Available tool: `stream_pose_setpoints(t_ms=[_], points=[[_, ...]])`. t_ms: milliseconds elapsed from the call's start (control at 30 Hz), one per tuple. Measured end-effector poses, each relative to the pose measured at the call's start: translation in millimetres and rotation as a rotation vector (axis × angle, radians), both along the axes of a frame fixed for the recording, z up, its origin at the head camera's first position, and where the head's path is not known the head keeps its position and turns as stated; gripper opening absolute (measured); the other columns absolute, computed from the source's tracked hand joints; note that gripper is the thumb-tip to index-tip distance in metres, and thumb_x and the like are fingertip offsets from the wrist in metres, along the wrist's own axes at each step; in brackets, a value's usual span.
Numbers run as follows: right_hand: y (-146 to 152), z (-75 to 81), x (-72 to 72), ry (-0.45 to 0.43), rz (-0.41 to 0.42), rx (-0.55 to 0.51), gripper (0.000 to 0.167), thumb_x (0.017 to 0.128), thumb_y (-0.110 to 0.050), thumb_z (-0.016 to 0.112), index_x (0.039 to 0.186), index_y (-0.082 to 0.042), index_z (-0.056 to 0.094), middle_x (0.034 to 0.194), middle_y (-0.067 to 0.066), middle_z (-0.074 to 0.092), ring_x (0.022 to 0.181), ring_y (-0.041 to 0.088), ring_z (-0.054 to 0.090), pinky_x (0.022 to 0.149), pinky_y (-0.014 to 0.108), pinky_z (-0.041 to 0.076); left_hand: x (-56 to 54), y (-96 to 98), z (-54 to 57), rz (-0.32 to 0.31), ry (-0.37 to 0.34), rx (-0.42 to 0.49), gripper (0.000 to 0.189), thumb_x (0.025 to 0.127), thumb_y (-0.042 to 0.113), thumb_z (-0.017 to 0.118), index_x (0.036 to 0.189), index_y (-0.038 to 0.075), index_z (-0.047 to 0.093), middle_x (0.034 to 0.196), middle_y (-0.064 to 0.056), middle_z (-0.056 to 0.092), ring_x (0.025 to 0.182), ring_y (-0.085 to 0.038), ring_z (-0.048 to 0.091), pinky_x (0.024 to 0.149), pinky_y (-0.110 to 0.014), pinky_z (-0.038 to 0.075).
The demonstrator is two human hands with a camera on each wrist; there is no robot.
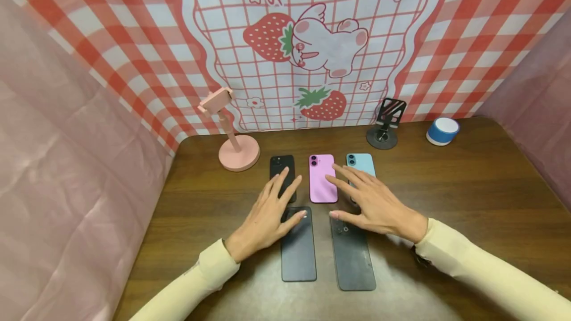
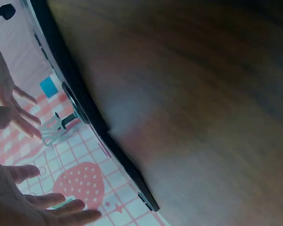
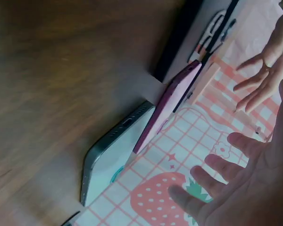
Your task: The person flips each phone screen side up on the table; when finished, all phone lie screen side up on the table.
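Observation:
Several smartphones lie in two rows on the wooden table. A black phone (image 1: 289, 193), a pink phone (image 1: 322, 187) and a light blue phone (image 1: 362, 161) form the far row, camera lenses up. Nearer are a dark phone (image 1: 299, 256) on the left and a grey-black phone (image 1: 354, 261) on the right. My left hand (image 1: 267, 212), fingers spread, overlaps the black and dark phones in the head view. The right hand (image 1: 379, 204) reaches over the light blue and grey-black phones, its fingertips beside the pink phone. In the wrist views both hands hover above the phones, holding nothing.
At the back left stands a pink phone stand (image 1: 239, 152). A black folding stand (image 1: 382, 136) and a blue and white round object (image 1: 442, 131) are at the back right. A strawberry-print cloth (image 1: 312, 103) hangs behind the table (image 1: 468, 187).

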State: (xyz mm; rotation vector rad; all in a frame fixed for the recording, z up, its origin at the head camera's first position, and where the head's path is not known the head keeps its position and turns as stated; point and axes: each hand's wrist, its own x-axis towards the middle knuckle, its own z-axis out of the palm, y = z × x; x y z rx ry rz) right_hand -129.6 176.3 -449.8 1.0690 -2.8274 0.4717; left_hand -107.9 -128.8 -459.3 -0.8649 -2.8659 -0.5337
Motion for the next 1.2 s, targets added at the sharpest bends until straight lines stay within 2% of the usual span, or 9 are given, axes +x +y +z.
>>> stream_pose_setpoints(t_ms=[133,267,400,533,733,867,1033,1200], points=[[-8,2.4,-8.0,-0.113,0.007,-0.102,0.077,0.099,-0.061,0.061,0.164,-0.031,0.033,0.169,0.008,0.035,0.153,0.035,0.039,0.117,0.063,0.039,-4.2,-1.7,1.6,0.050,-0.079,0.101,0.079,0.103,0.052,0.060,0.168,0.029,0.020,0.173,-0.015,0.020,0.152,-0.043,0.036,0.116,-0.062,0.041],[-21,2.6,-19.7,-0.205,0.028,-0.209,0.068,0.103,-0.054,0.058,0.162,-0.025,0.038,0.163,0.005,0.043,0.149,0.028,0.045,0.117,0.056,0.042,-9.0,-3.2,1.7,0.128,-0.129,0.189,0.075,0.102,0.048,0.063,0.165,0.023,0.031,0.166,-0.019,0.034,0.146,-0.043,0.044,0.115,-0.061,0.043],[-33,2.7,-32.8,-0.259,0.054,-0.309,0.060,0.105,-0.044,0.061,0.155,-0.016,0.047,0.152,0.009,0.055,0.134,0.030,0.059,0.106,0.052,0.052,-14.1,-3.8,3.6,0.214,-0.153,0.223,0.073,0.100,0.046,0.066,0.161,0.015,0.040,0.152,-0.019,0.048,0.131,-0.038,0.053,0.109,-0.055,0.047],[-43,3.8,-45.1,-0.332,0.063,-0.397,0.059,0.102,-0.033,0.068,0.152,-0.010,0.050,0.142,0.017,0.063,0.119,0.031,0.069,0.092,0.048,0.059,-19.6,-2.9,8.0,0.295,-0.198,0.219,0.071,0.099,0.048,0.067,0.157,0.012,0.046,0.140,-0.019,0.052,0.120,-0.036,0.053,0.102,-0.052,0.048],[-55,6.9,-64.9,-0.413,0.032,-0.455,0.056,0.099,-0.028,0.073,0.147,-0.005,0.054,0.132,0.020,0.068,0.110,0.029,0.072,0.091,0.047,0.061,-27.7,-1.4,13.4,0.390,-0.273,0.204,0.074,0.097,0.051,0.069,0.155,0.010,0.047,0.137,-0.022,0.050,0.116,-0.039,0.053,0.099,-0.053,0.047],[-63,8.0,-79.1,-0.444,-0.005,-0.487,0.052,0.098,-0.022,0.074,0.142,-0.002,0.057,0.124,0.021,0.071,0.107,0.032,0.073,0.090,0.048,0.061,-34.0,-0.3,13.3,0.423,-0.333,0.169,0.082,0.096,0.054,0.069,0.159,0.009,0.041,0.139,-0.026,0.050,0.117,-0.042,0.057,0.099,-0.056,0.048],[-72,6.6,-94.9,-0.491,-0.037,-0.504,0.052,0.097,-0.018,0.075,0.141,0.003,0.057,0.116,0.020,0.074,0.104,0.036,0.075,0.083,0.041,0.062,-40.3,1.2,12.6,0.453,-0.418,0.118,0.091,0.094,0.056,0.071,0.162,0.010,0.034,0.144,-0.029,0.047,0.120,-0.045,0.056,0.102,-0.059,0.048],[-82,3.8,-107.4,-0.563,-0.072,-0.508,0.051,0.097,-0.015,0.073,0.140,0.006,0.057,0.113,0.021,0.074,0.099,0.033,0.076,0.078,0.034,0.061,-46.4,3.4,12.5,0.470,-0.437,0.073,0.093,0.093,0.056,0.073,0.164,0.011,0.031,0.140,-0.029,0.046,0.110,-0.041,0.054,0.092,-0.054,0.051]])
